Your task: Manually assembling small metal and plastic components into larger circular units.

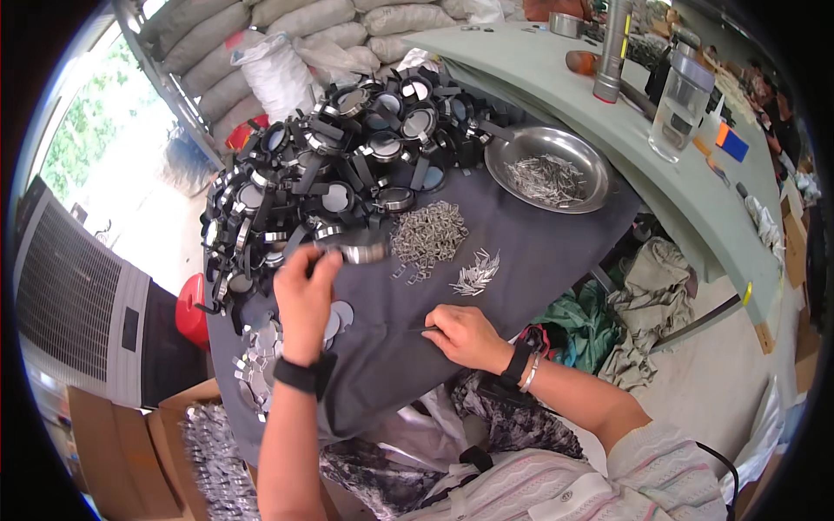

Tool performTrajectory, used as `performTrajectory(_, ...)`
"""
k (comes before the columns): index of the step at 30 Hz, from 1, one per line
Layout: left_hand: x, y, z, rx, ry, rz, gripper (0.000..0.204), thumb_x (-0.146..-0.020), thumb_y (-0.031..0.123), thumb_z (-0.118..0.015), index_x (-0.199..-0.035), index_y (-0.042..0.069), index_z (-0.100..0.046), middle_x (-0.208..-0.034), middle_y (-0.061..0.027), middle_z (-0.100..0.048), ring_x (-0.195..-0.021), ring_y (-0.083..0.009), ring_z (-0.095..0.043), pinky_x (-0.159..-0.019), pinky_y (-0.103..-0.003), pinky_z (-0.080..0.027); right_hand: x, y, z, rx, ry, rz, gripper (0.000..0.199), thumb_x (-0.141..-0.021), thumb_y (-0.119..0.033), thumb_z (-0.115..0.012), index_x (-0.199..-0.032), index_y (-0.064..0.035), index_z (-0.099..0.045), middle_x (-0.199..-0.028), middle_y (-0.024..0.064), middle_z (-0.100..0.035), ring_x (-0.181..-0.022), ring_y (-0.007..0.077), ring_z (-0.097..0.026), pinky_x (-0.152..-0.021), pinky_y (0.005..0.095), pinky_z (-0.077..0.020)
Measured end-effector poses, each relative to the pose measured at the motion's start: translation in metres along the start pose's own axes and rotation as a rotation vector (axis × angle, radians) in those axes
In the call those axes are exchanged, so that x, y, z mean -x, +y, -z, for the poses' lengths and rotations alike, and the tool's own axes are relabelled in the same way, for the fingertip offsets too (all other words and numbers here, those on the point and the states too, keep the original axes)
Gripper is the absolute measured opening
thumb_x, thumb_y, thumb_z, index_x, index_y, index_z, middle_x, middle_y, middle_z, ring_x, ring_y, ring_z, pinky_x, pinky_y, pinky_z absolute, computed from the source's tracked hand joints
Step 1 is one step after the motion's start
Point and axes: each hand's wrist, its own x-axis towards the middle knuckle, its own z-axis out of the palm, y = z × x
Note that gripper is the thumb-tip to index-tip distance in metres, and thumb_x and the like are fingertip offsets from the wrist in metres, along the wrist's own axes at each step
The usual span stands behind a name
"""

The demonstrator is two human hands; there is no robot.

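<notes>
Head view: watches (383,149) lie on dark cloth (539,252), sacks (400,19) behind.

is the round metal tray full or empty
Neither: the round metal tray is partly filled. Small metal pins lie heaped inside, while bare metal shows around the heap.

Blurred silver-rimmed watch (365,253), edge-on

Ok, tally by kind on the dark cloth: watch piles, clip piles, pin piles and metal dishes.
Watch piles: 1
Clip piles: 1
Pin piles: 2, one loose, one in the dish
Metal dishes: 1
Total: 5
</notes>
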Motion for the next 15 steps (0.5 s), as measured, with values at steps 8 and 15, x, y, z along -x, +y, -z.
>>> performTrajectory(8, -0.133, -0.047, -0.05, -0.765, 0.184, -0.418, 0.042, -0.081, 0.026, -0.065, -0.117, 0.004, -0.062, -0.098, -0.0177, -0.064, -0.084, -0.0316, -0.061, -0.077, -0.038, -0.048, 0.0, 0.001, 0.001, 0.02, -0.011, 0.031, 0.017, -0.08, -0.008, -0.062, -0.084, -0.0037, -0.047, -0.077, 0.0114, -0.055, -0.074, 0.0319, -0.058, -0.063, 0.0415, -0.0459)
performTrajectory(15, -0.032, -0.041, -0.01, -0.381, 0.029, -0.401, 0.035, -0.08, 0.007, -0.064, -0.115, 0.003, -0.061, -0.092, -0.0131, -0.063, -0.079, -0.0226, -0.062, -0.069, -0.034, -0.048, -0.003, 0.013, 0.002, 0.046, -0.019, -0.013, 0.016, -0.081, -0.011, -0.062, -0.086, -0.0041, -0.048, -0.079, 0.0134, -0.056, -0.077, 0.034, -0.059, -0.066, 0.0424, -0.0464)
